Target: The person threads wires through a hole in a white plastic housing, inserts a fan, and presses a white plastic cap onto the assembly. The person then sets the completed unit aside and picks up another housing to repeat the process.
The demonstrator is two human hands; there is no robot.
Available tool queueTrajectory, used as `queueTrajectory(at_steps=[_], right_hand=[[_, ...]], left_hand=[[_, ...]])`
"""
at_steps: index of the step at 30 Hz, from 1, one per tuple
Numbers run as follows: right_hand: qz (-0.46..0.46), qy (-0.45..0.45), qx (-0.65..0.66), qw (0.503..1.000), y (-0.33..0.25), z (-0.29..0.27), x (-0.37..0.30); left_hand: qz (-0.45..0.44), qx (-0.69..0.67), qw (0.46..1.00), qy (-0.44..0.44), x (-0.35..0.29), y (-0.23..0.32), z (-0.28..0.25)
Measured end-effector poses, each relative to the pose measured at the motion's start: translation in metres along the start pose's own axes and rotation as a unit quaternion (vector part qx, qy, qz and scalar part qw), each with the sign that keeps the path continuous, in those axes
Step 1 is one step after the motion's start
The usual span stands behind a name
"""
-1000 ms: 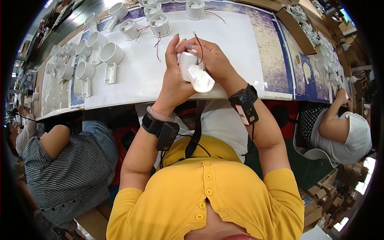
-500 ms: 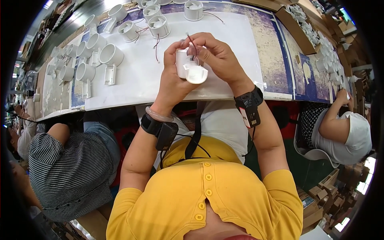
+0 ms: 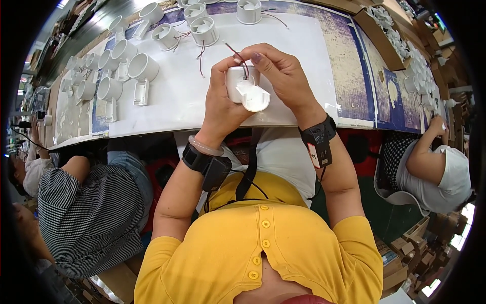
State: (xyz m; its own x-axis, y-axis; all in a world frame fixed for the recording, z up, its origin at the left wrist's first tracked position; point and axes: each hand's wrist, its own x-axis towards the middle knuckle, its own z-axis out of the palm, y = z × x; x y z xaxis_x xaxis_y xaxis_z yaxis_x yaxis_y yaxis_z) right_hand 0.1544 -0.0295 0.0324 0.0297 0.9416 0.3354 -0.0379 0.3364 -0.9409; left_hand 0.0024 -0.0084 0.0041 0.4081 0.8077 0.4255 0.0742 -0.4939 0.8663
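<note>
My left hand [image 3: 223, 104] is wrapped round a white plastic housing [image 3: 234, 86] above the table's near edge. A rounded white bracket end [image 3: 255, 100] sticks out of it toward me. Thin dark-red wires [image 3: 245, 71] rise from the housing and bend up and away to the left. At its far rim my right hand [image 3: 286, 78] is closed, with thumb and forefinger together beside the wires. They seem to pinch the wires, though the fingertips partly hide the contact.
White cups with bracket stems [image 3: 143, 68] stand at the left. Several white fan units [image 3: 204, 31] with trailing wires are at the back. A cardboard box [image 3: 377, 40] of white parts lies back right. Co-workers sit on both sides, one in a checked shirt [image 3: 96, 218].
The housing has tilted and shifted slightly toward me and to the right. The wires now point up and left, and my right fingers have moved along them toward the rim.
</note>
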Motion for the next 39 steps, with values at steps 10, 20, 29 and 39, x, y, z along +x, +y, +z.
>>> queueTrajectory(at_steps=[10,20,29,39], right_hand=[[-0.069,-0.066,-0.1,0.99,-0.007,-0.012,0.002],[0.019,0.02,0.039,0.999,0.011,0.008,-0.004],[0.021,0.018,0.06,0.998,-0.001,0.012,-0.005],[0.048,0.152,0.357,0.92,0.007,0.046,-0.015]], left_hand=[[-0.05,-0.097,0.994,-0.023,0.002,0.003,0.001],[0.071,-0.019,0.997,-0.002,-0.001,-0.003,-0.001],[0.084,-0.031,0.996,0.012,0.001,-0.006,-0.005],[0.043,-0.244,0.969,0.002,0.01,0.012,0.004]])
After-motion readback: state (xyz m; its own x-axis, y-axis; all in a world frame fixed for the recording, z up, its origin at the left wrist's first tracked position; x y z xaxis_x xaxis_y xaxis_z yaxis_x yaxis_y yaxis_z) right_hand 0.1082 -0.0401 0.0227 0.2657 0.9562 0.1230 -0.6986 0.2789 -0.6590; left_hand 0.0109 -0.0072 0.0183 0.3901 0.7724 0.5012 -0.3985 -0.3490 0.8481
